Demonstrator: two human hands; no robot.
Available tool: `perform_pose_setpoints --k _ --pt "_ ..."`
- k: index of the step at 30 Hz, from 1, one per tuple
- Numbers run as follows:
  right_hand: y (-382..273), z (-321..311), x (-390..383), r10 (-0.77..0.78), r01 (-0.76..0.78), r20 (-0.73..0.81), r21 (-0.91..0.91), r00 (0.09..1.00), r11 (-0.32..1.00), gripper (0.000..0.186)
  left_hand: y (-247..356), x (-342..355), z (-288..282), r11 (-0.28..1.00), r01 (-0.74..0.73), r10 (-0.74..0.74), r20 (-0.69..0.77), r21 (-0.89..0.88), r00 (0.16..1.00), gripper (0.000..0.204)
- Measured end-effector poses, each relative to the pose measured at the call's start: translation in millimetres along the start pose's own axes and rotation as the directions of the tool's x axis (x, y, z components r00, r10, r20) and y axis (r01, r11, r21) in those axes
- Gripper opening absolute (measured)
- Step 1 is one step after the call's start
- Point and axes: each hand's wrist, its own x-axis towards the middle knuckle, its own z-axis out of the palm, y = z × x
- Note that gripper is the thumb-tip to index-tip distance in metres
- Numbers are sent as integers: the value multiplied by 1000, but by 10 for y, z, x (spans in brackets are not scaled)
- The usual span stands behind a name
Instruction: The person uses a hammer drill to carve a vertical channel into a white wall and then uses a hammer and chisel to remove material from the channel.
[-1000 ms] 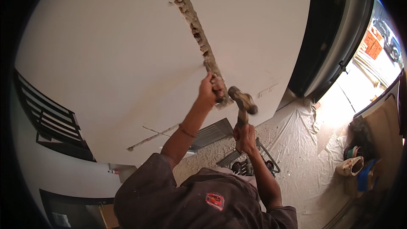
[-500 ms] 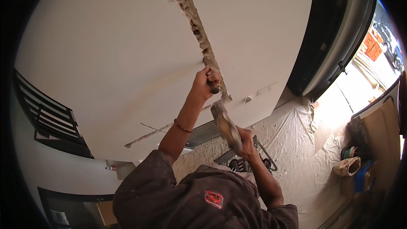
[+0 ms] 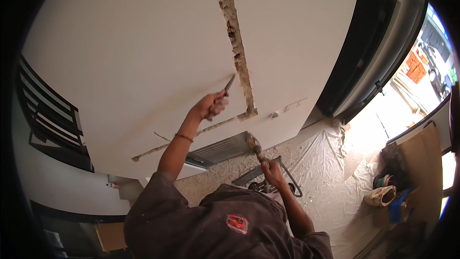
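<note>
My left hand is closed round a metal chisel, its pointed end tilted up and right. The tip is close to the left edge of a rough groove cut down the pale wall; whether it touches, I cannot tell. In my right hand is a hammer, gripped by the handle with its dusty head up, below the bottom of the groove. A narrower groove runs from that bottom end toward the lower left, passing behind my left arm.
A grey louvred panel sits low on the wall. Below it, rubble and a plastic sheet cover the floor, with a dark metal frame by my right arm. An open sack stands right, near a bright doorway.
My left hand has drawn the chisel down and left, out of the groove's lower part. The hammer, blurred before, now shows sharply and lower. The whole view has shifted slightly.
</note>
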Motion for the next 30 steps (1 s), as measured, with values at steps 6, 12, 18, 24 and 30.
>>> perform_pose_setpoints --k 6,12,18,24,30 --pt "-25 -42 -683 159 -154 -59 75 986 985 63 -947 159 186 994 -100 77 -399 -36 914 29" --pt "-145 -144 -664 -9 39 -135 220 991 975 80 -836 580 626 905 -339 256 -306 -258 917 32" --pt "-261 -98 -507 -54 153 -282 342 958 927 85 -666 841 810 840 -428 300 -373 -333 878 34" --pt "-283 -235 -623 -11 147 -318 408 948 901 86 -624 1007 884 767 -423 273 -350 -484 896 36" --pt "-319 -507 -478 -49 256 -472 386 880 886 90 -706 1492 771 849 -510 521 -382 139 763 33"
